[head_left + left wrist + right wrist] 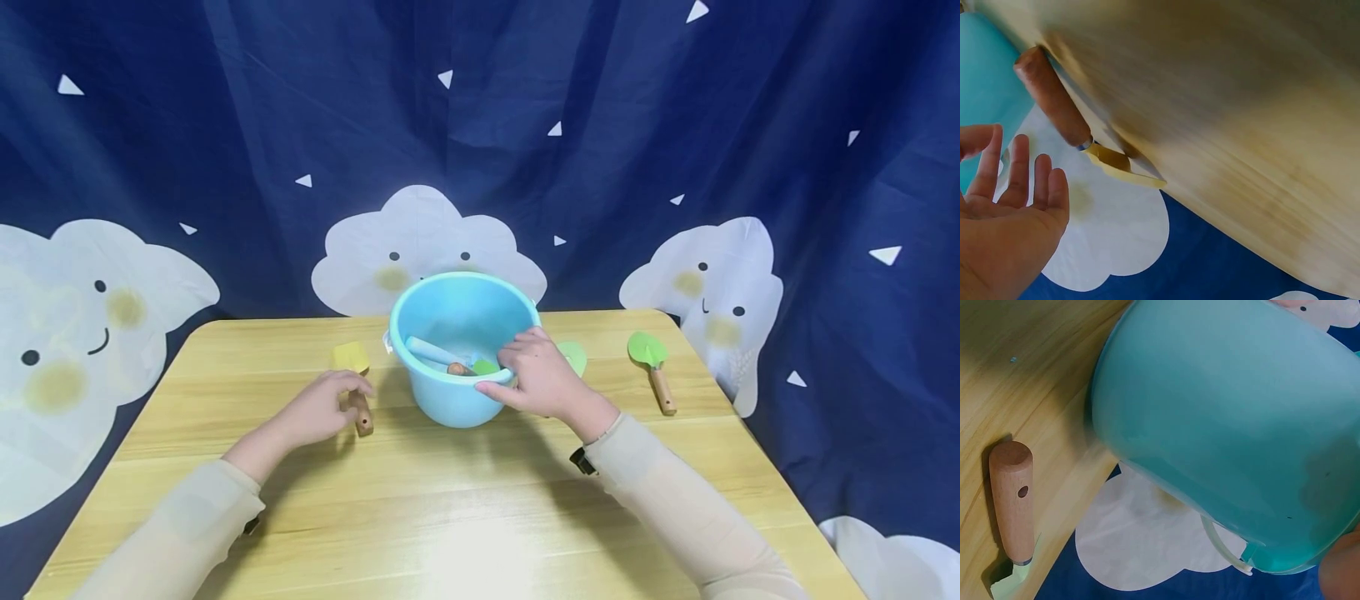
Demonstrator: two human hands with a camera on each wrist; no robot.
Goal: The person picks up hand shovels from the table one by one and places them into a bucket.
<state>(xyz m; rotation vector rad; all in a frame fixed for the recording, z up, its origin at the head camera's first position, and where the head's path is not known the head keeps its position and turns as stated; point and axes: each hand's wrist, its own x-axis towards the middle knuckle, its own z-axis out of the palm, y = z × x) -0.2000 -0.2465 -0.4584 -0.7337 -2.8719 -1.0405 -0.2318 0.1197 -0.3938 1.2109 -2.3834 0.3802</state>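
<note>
A light-blue bucket (438, 400) stands on the table, its side filling much of the right wrist view. My right hand (542, 372) grips its near right rim, fingers over the edge and thumb outside. Inside lie a pale blue handle-like piece (429, 350), a wooden handle end (456, 368) and a green piece (485, 367). My left hand (318, 410) hovers beside a toy shovel with a yellow blade (350, 357) and wooden handle (1054, 97). In the left wrist view its fingers are loosely extended, apart from the handle.
A green toy trowel (648, 350) with a wooden handle lies at the table's right. Another light-green tool (573, 357) is partly hidden behind my right hand. The wooden table (360, 508) ends at a dark blue curtain (495, 100) with white clouds.
</note>
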